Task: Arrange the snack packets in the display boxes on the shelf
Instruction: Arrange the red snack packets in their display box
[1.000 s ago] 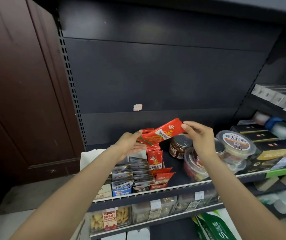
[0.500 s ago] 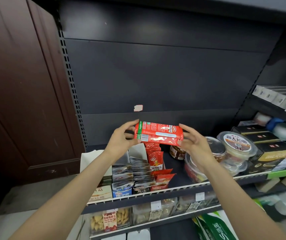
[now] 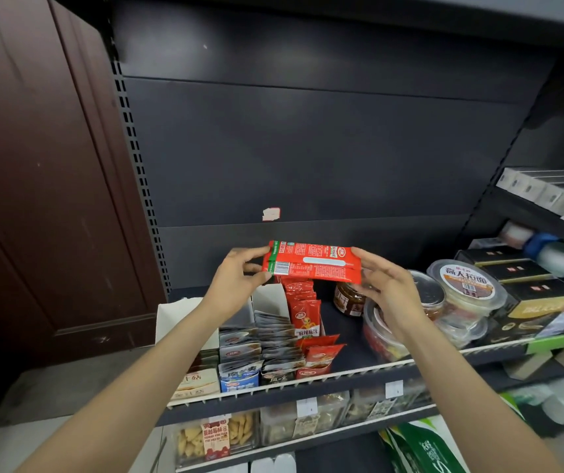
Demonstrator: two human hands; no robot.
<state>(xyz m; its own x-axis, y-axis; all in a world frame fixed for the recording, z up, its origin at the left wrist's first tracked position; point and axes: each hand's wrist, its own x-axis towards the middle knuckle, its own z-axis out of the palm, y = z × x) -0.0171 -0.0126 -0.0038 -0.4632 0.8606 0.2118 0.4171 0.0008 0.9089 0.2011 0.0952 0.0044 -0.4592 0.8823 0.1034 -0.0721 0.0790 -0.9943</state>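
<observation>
since a second ago i've turned the red packet over, so its printed back with the barcode now faces me and it lies level instead of slanted; in the last half second it has hardly shifted. it hangs in the air straight above the red display box, well clear of the packets standing in that box. my left hand pinches the packet's left end between thumb and fingertips, and my right hand pinches the right end the same way, palms turned toward each other, both forearms reaching up from below the box. i judge the packet to be light, thin and floppy, with a glossy film that could slide under a loose pinch, so the flat sealed ends are the right places to hold it; squeezing the middle would only crumple it. beside the box on the right stands a brown jar, and on the left are rows of grey packets in their own boxes on the same shelf.
</observation>
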